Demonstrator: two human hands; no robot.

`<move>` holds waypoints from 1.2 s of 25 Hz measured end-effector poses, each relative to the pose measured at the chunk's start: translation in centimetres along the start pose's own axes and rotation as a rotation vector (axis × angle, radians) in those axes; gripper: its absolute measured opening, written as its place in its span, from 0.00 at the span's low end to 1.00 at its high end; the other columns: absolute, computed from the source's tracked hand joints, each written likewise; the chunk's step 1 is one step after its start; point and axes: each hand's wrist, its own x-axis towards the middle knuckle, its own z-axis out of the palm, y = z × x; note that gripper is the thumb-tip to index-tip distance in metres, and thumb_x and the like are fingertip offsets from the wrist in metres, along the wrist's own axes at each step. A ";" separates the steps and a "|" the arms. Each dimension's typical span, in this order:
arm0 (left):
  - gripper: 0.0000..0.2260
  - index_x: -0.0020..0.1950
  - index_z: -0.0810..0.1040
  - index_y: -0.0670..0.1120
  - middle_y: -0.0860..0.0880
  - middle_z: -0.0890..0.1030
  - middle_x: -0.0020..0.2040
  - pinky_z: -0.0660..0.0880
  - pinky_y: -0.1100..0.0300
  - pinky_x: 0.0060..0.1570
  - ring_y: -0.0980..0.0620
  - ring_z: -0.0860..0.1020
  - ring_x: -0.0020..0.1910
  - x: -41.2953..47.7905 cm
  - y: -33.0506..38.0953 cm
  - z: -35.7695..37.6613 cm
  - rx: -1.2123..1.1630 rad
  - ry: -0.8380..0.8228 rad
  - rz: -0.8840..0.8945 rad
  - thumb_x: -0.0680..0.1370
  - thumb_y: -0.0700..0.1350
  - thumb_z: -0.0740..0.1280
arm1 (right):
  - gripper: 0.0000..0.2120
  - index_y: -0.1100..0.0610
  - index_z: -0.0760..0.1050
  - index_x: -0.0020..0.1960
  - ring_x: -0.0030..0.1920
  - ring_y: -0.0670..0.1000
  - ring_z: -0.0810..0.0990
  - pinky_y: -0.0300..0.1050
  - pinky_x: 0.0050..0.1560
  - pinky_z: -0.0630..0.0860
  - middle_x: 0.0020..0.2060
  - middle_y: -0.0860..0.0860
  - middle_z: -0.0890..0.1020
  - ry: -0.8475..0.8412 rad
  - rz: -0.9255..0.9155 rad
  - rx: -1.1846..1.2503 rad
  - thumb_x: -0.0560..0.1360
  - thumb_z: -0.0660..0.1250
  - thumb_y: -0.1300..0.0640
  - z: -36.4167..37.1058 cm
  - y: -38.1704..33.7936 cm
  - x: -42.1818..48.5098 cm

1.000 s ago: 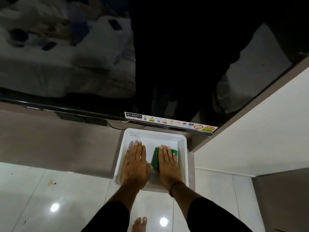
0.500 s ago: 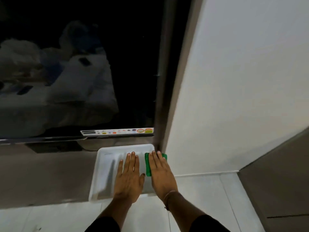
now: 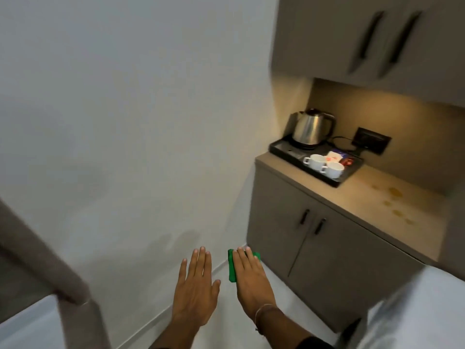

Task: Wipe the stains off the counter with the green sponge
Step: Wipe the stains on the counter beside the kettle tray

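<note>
Room: I see a pale wall (image 3: 130,117) on the left, a light floor (image 3: 226,331) below, and a beige cabinet unit at the right with a lit niche under upper cupboards (image 3: 372,34).
Surface: the beige surface (image 3: 357,197) tops two lower doors (image 3: 317,243) with dark handles.
Sponge: the green sponge (image 3: 232,269) is in the air over the floor, under my right hand, well apart from the surface; only its left edge and a far corner show.
Right hand: my right hand (image 3: 253,280) lies flat on top of the sponge with fingers stretched forward; the grip under the palm is hidden, so I cannot tell how it holds.
Left hand: my left hand (image 3: 195,288) is just beside it, flat, fingers spread, holding nothing.
Stains: yellowish stains (image 3: 393,197) dot the right part of the surface, apart from the tray.
Tray: a black tray (image 3: 281,150) sits at the surface's left end.
On the tray: a steel kettle (image 3: 312,128), two white cups (image 3: 324,165) side by side, and some sachets (image 3: 338,157).
Wall behind: a dark socket plate (image 3: 371,141) with a cord running towards the kettle.
</note>
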 end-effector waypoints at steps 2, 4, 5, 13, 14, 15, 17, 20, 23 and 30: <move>0.46 0.82 0.31 0.45 0.44 0.31 0.81 0.34 0.41 0.78 0.41 0.34 0.82 2.8 5.9 -0.7 0.007 -0.007 0.111 0.68 0.65 0.15 | 0.41 0.55 0.43 0.84 0.84 0.58 0.42 0.55 0.83 0.42 0.85 0.53 0.48 0.031 0.131 -0.014 0.80 0.61 0.72 -3.0 6.2 -0.7; 0.47 0.82 0.33 0.45 0.44 0.31 0.81 0.37 0.40 0.80 0.41 0.34 0.82 5.7 11.1 -1.7 0.008 0.005 0.211 0.67 0.66 0.15 | 0.41 0.55 0.43 0.84 0.84 0.58 0.43 0.54 0.83 0.42 0.85 0.54 0.48 0.077 0.240 -0.042 0.79 0.62 0.71 -5.8 11.7 -1.4; 0.46 0.82 0.34 0.45 0.44 0.32 0.81 0.38 0.40 0.80 0.42 0.35 0.82 7.0 13.3 -2.1 0.004 0.017 0.261 0.69 0.67 0.18 | 0.42 0.55 0.43 0.84 0.84 0.58 0.43 0.55 0.83 0.43 0.85 0.54 0.48 0.101 0.284 -0.053 0.79 0.63 0.71 -6.9 14.1 -1.6; 0.35 0.84 0.46 0.42 0.41 0.48 0.86 0.48 0.37 0.81 0.42 0.43 0.83 21.6 30.4 -4.1 -0.044 0.133 0.653 0.85 0.60 0.54 | 0.43 0.57 0.45 0.84 0.84 0.59 0.45 0.55 0.83 0.44 0.84 0.56 0.51 0.225 0.618 -0.153 0.78 0.66 0.69 -13.1 32.7 -1.7; 0.35 0.84 0.47 0.42 0.41 0.49 0.86 0.48 0.37 0.81 0.42 0.44 0.84 23.6 32.2 -4.4 -0.061 0.132 0.686 0.85 0.59 0.55 | 0.42 0.57 0.46 0.84 0.84 0.59 0.46 0.54 0.82 0.45 0.84 0.55 0.52 0.239 0.650 -0.147 0.78 0.66 0.69 -13.7 34.6 -1.3; 0.35 0.84 0.47 0.42 0.41 0.49 0.86 0.48 0.37 0.81 0.42 0.44 0.84 25.8 34.3 -4.6 -0.075 0.129 0.720 0.85 0.59 0.55 | 0.42 0.56 0.47 0.84 0.84 0.58 0.47 0.53 0.81 0.44 0.84 0.55 0.52 0.253 0.690 -0.141 0.78 0.66 0.69 -14.1 36.7 -0.8; 0.35 0.84 0.46 0.42 0.41 0.48 0.86 0.46 0.37 0.81 0.42 0.44 0.84 30.4 38.1 -4.9 -0.095 0.121 0.770 0.85 0.60 0.54 | 0.40 0.55 0.47 0.84 0.84 0.56 0.47 0.52 0.79 0.44 0.84 0.53 0.52 0.260 0.786 -0.118 0.80 0.66 0.67 -15.0 40.4 0.5; 0.34 0.84 0.46 0.43 0.42 0.48 0.86 0.45 0.38 0.81 0.43 0.44 0.84 36.5 42.7 -5.0 -0.108 0.092 0.833 0.86 0.61 0.52 | 0.38 0.53 0.46 0.84 0.84 0.55 0.47 0.55 0.80 0.49 0.84 0.52 0.51 0.211 0.903 -0.105 0.83 0.66 0.62 -16.3 45.3 3.0; 0.34 0.84 0.44 0.44 0.42 0.46 0.86 0.46 0.37 0.81 0.42 0.42 0.83 40.9 45.7 -4.4 -0.083 0.062 0.888 0.86 0.62 0.50 | 0.37 0.53 0.46 0.84 0.84 0.56 0.47 0.57 0.80 0.50 0.84 0.52 0.51 0.136 0.951 -0.109 0.83 0.65 0.57 -16.7 48.5 5.2; 0.33 0.84 0.43 0.45 0.44 0.45 0.86 0.42 0.37 0.81 0.44 0.41 0.83 45.6 48.1 -1.7 -0.158 -0.046 0.937 0.86 0.61 0.49 | 0.38 0.46 0.43 0.83 0.83 0.46 0.40 0.55 0.83 0.41 0.83 0.44 0.44 0.094 0.794 0.019 0.82 0.61 0.61 -14.6 49.6 3.4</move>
